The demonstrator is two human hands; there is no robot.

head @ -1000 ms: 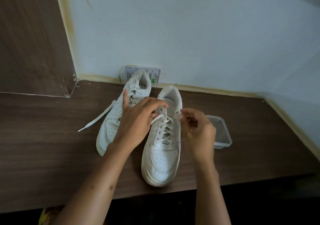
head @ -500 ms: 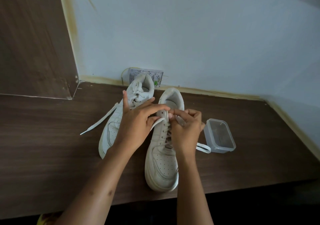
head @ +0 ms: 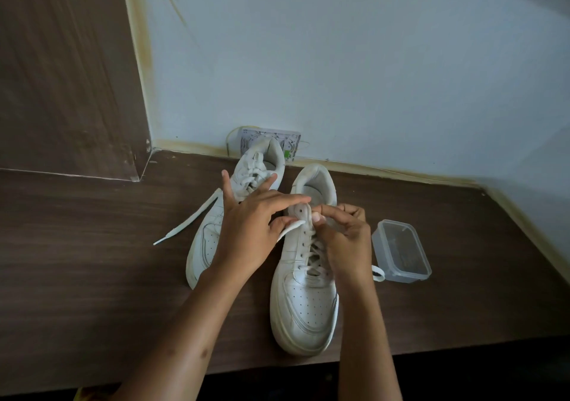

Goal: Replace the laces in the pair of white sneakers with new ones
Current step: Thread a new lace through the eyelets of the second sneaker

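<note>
Two white sneakers stand side by side on the dark wooden desk (head: 92, 277), toes toward me. The right sneaker (head: 305, 305) is partly laced with a white lace. My left hand (head: 249, 234) pinches one flat lace end (head: 291, 227) between thumb and finger at the shoe's upper left eyelets. My right hand (head: 345, 240) is curled over the upper eyelets on the right side, fingertips pinching the lace there. The left sneaker (head: 243, 184) is half hidden behind my left hand; a loose lace end (head: 188, 220) trails from it onto the desk.
A small clear plastic box (head: 401, 252) sits open just right of the right sneaker, with a lace loop (head: 377, 274) beside it. A wall socket plate (head: 290, 141) is behind the shoes. A wooden side panel (head: 61, 76) rises at the left; the desk's front edge is near me.
My right hand came in from the right to the top eyelets of the right sneaker and stays there. My left hand keeps pinching the lace end. The view shifted slightly.
</note>
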